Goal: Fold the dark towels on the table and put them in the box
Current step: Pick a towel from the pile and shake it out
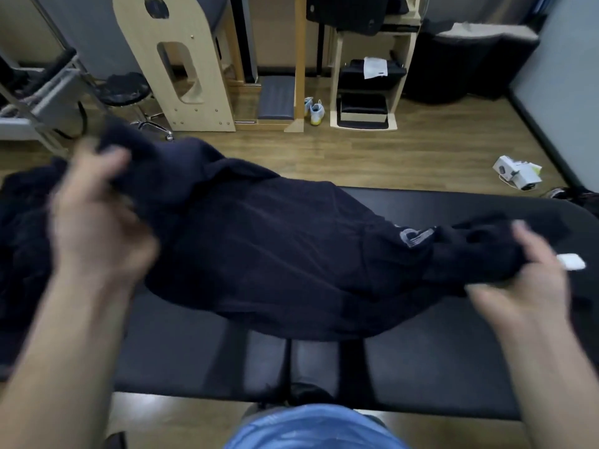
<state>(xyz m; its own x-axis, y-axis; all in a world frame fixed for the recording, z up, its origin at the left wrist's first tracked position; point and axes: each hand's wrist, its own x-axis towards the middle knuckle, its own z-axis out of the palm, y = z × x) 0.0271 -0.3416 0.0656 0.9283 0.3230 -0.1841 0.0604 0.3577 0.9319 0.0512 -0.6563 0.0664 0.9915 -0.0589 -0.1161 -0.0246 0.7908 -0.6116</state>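
At far left, dark cloth (19, 228) is lying heaped on the bench (194, 351). The left hand (97, 215), blurred, is gripping one end of the towel (275, 254), fingers (110, 163) curled into it. The towel is hanging slack between both hands, its middle sagging onto the bench. Judged soft, light and limp, not slippery; best taken at the corners. The right hand (525, 273) is pinching the other end, fingers closed on it. No task box is showing. Small cartons (518, 175) are lying on the floor, contents not discernible.
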